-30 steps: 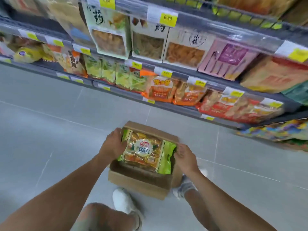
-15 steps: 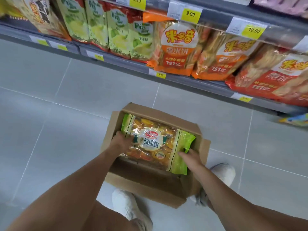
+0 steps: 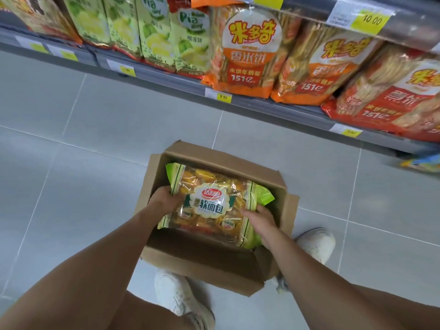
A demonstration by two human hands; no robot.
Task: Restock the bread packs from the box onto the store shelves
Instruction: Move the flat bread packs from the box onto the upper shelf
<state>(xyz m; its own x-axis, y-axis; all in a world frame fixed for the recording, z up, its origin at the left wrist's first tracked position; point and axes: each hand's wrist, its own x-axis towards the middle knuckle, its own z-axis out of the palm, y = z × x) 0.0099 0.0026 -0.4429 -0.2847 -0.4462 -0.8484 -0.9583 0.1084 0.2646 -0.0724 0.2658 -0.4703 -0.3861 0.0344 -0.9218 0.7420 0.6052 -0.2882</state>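
An open brown cardboard box [image 3: 207, 260] stands on the grey tiled floor between my feet. A bread pack [image 3: 214, 203] with green ends and a clear orange middle lies across its top. My left hand [image 3: 164, 201] grips the pack's left edge, fingers tucked under it. My right hand [image 3: 259, 219] holds the pack's right side, fingers curled round its edge. What lies under the pack in the box is hidden.
The bottom shelf [image 3: 238, 101] runs along the top of the view, filled with green durian-cake bags [image 3: 152, 32] on the left and orange rice-cracker bags [image 3: 247, 51] on the right. My white shoes [image 3: 181, 296] stand close behind the box. Grey floor tiles lie to the left.
My head has come lower and closer to the box. Both hands have slid further round the bread pack's sides, and the pack sits a little higher in the box.
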